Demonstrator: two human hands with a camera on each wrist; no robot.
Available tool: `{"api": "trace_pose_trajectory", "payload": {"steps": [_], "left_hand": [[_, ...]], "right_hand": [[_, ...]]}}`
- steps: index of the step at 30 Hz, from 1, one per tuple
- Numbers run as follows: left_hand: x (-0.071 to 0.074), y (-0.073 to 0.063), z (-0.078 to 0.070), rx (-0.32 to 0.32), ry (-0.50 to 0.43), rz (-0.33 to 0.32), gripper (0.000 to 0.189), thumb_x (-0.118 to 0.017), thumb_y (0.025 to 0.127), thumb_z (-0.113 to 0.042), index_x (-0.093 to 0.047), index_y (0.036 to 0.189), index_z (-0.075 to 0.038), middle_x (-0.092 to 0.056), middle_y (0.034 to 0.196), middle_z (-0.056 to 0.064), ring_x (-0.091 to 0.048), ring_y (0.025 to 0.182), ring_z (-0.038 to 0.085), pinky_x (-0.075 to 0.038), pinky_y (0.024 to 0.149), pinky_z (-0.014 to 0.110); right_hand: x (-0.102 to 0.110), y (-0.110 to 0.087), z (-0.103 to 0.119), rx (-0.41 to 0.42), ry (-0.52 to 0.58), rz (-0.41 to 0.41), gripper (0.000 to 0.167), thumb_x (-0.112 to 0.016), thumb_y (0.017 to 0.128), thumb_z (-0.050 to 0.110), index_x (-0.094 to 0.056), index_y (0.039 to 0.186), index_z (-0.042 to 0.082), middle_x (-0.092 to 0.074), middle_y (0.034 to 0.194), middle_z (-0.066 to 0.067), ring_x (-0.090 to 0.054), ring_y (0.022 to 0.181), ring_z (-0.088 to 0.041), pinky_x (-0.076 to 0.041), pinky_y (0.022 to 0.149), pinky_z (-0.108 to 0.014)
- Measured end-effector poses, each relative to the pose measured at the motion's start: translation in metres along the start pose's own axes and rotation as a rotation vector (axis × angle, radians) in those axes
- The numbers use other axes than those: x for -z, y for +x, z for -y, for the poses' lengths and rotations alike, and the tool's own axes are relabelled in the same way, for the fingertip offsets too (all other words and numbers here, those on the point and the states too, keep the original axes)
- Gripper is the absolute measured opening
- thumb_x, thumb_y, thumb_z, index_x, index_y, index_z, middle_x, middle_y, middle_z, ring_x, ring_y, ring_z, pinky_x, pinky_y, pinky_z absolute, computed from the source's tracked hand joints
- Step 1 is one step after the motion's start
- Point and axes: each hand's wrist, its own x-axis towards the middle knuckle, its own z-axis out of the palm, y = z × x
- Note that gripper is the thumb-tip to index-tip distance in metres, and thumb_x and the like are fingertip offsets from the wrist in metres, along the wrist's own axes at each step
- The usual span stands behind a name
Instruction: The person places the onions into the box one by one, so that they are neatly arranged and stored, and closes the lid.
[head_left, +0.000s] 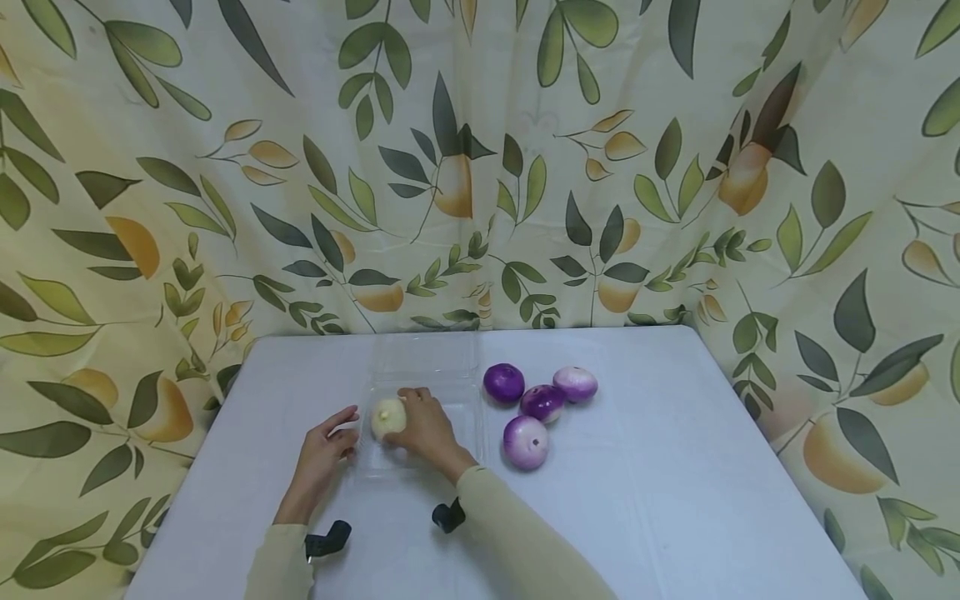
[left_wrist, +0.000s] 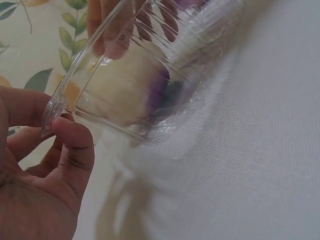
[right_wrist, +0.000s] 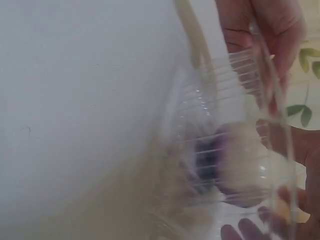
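Observation:
A clear plastic container (head_left: pixel 457 437) with a hinged lid (head_left: pixel 426 357) laid back stands on the table. In it is a peeled onion (head_left: pixel 388 418), pale on top; the left wrist view shows purple low on it through the ribbed wall. My right hand (head_left: pixel 426 429) reaches in over the container and grips this onion from the right, thumb in front, fingers behind. At the container's left side, my left hand (head_left: pixel 327 454) pinches its rim between thumb and finger, plainest in the left wrist view (left_wrist: pixel 50 160). Blur veils the right fingertips in the right wrist view.
Right of the container sits a loose group of purple onions (head_left: pixel 526 442), several in number. A white cloth covers the table (head_left: pixel 645 500). Behind it hangs a leaf-patterned curtain (head_left: pixel 480 167). Black wrist straps (head_left: pixel 448 516) show at both sleeves.

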Motion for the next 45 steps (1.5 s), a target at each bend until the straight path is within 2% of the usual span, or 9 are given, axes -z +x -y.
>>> {"api": "trace_pose_trajectory", "payload": {"steps": [9,22,30,38,45], "left_hand": [[0.000,-0.001,-0.002,0.000,0.009,0.003,0.050,-0.056,0.096,-0.005,-0.047,0.145,-0.009,-0.049,0.141,0.013,-0.055,0.085,0.004,-0.050,0.069,0.018],[0.001,0.000,-0.002,-0.003,0.012,-0.004,0.049,-0.056,0.096,-0.006,-0.048,0.144,-0.010,-0.050,0.142,0.013,-0.055,0.086,0.004,-0.050,0.071,0.019],[0.001,0.001,-0.002,-0.008,0.029,-0.007,0.048,-0.055,0.096,-0.004,-0.049,0.144,-0.010,-0.051,0.140,0.013,-0.056,0.087,0.004,-0.050,0.072,0.019],[0.002,0.001,-0.001,-0.015,0.018,0.001,0.049,-0.054,0.095,-0.003,-0.048,0.144,-0.009,-0.051,0.140,0.013,-0.055,0.084,0.003,-0.049,0.068,0.018],[0.002,0.003,-0.001,-0.005,0.023,-0.002,0.049,-0.055,0.095,-0.003,-0.049,0.144,-0.010,-0.051,0.140,0.013,-0.055,0.085,0.005,-0.049,0.069,0.019]], "right_hand": [[0.020,-0.009,0.006,0.018,0.009,-0.032,0.077,-0.085,0.074,0.037,-0.050,0.140,0.015,-0.051,0.141,-0.011,-0.054,0.124,-0.029,-0.047,0.102,-0.044],[0.066,-0.037,0.021,0.168,0.087,-0.150,0.066,-0.080,0.079,0.035,-0.053,0.137,0.016,-0.053,0.139,-0.007,-0.053,0.127,-0.026,-0.046,0.103,-0.045],[0.091,-0.053,0.015,0.201,0.113,-0.208,0.063,-0.079,0.080,0.034,-0.054,0.135,0.018,-0.053,0.139,-0.006,-0.051,0.130,-0.025,-0.045,0.105,-0.046],[0.109,-0.065,0.006,0.223,0.153,-0.280,0.060,-0.080,0.080,0.030,-0.056,0.132,0.015,-0.055,0.137,-0.006,-0.055,0.124,-0.023,-0.054,0.091,-0.040],[0.117,-0.075,-0.004,0.192,0.211,-0.288,0.059,-0.081,0.079,0.027,-0.057,0.131,0.015,-0.054,0.137,-0.005,-0.053,0.126,-0.025,-0.053,0.095,-0.046]]}}
